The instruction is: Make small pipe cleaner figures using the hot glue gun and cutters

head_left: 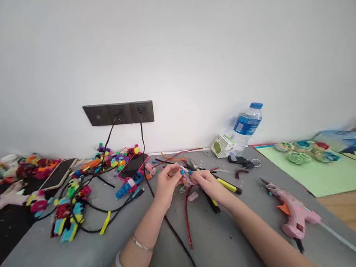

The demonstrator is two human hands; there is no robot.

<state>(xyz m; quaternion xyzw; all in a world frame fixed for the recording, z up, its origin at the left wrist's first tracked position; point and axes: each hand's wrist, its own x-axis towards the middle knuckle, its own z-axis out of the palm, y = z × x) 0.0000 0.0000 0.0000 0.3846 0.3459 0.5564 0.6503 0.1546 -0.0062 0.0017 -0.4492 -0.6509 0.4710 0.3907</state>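
Observation:
My left hand (168, 183) and my right hand (207, 184) meet over the middle of the grey table. Both pinch a small pale lilac fuzzy piece (186, 177), which looks like pipe cleaner; the fingers partly hide it. Yellow-and-black handled pliers (229, 186) lie under and beside my right hand, their jaws partly covered. A dark red pipe cleaner (187, 222) lies below the hands, next to a small pale pink scrap (192, 196).
A pink glue gun (293, 211) rests at the right, its cord running off. Behind stand a water bottle (246, 125) and a small box (222, 146). Car keys (241, 161) lie nearby. At the left are a phone (133, 165), colourful fuzzy figures (67, 218) and black cables (174, 229).

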